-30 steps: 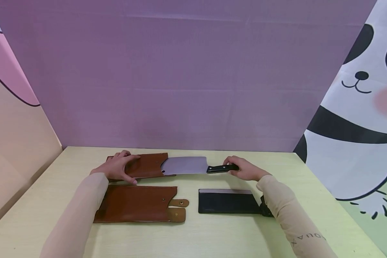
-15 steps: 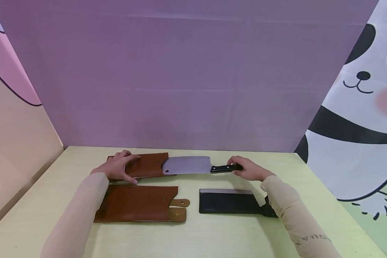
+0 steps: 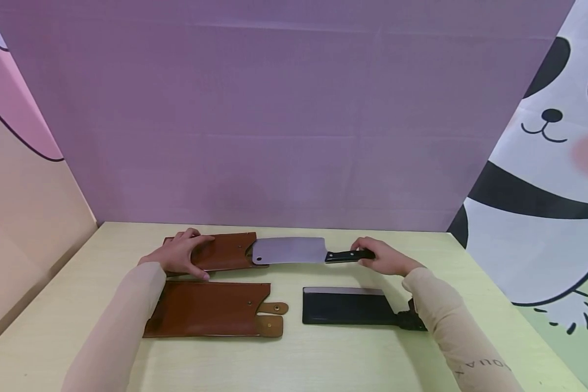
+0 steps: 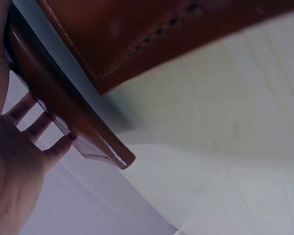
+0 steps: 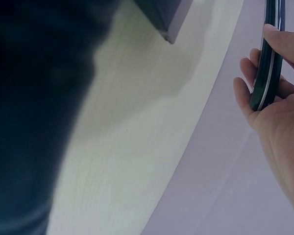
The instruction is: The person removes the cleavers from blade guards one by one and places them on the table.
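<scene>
My left hand grips a brown leather knife sheath at the back left, thumb along its near edge and fingers at its far edge. In the left wrist view, the fingertips bend round the rim of this sheath. A cleaver with a broad silver blade lies in line with the sheath. Nearly all of its blade shows, and only its left end overlaps the sheath's mouth. My right hand holds the cleaver's black riveted handle; in the right wrist view, fingers and thumb wrap that handle.
A second brown sheath lies nearer, its strap and flap pointing right. To its right is a black-bladed cleaver, its handle partly behind the right sleeve. A purple backdrop stands behind the pale table.
My right hand has moved right, drawing the silver cleaver farther out of the sheath. My left hand and its sheath stay in place.
</scene>
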A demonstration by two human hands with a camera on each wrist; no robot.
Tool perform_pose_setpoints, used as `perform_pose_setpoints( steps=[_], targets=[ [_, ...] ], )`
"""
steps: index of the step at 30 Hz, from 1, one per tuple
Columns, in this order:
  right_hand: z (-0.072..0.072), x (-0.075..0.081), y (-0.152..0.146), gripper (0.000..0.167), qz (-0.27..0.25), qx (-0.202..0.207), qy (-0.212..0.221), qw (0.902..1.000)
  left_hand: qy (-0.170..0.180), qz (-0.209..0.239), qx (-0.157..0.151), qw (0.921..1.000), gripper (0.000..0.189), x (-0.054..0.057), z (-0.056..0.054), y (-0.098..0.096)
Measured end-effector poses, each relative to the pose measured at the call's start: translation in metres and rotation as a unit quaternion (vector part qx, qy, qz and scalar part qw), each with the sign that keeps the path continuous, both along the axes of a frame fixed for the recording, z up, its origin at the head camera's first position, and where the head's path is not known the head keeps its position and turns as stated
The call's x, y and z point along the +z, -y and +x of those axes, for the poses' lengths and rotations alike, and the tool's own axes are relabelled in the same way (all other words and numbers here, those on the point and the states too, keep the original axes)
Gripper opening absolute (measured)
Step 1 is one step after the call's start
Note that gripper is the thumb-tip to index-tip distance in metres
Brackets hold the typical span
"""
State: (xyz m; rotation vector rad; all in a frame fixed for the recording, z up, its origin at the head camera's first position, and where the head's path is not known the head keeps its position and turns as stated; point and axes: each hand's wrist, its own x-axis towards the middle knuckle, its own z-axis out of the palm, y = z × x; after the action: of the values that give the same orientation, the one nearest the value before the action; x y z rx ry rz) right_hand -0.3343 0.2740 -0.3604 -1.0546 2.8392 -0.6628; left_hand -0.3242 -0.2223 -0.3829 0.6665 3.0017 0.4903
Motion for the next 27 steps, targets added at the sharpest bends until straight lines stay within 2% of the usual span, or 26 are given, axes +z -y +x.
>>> perform_pose_setpoints(
  steps=[17,27],
  targets=[
    [0.005,-0.001,-0.017,0.024,-0.005,-0.016,0.000,0.9999,-0.003,-0.003,0.000,1.0000,0.098,-0.002,-0.003,0.000],
    [0.010,0.001,-0.031,0.023,-0.004,-0.031,-0.003,0.9995,-0.003,-0.003,-0.003,1.0000,0.097,0.002,0.001,-0.002]
  ],
)
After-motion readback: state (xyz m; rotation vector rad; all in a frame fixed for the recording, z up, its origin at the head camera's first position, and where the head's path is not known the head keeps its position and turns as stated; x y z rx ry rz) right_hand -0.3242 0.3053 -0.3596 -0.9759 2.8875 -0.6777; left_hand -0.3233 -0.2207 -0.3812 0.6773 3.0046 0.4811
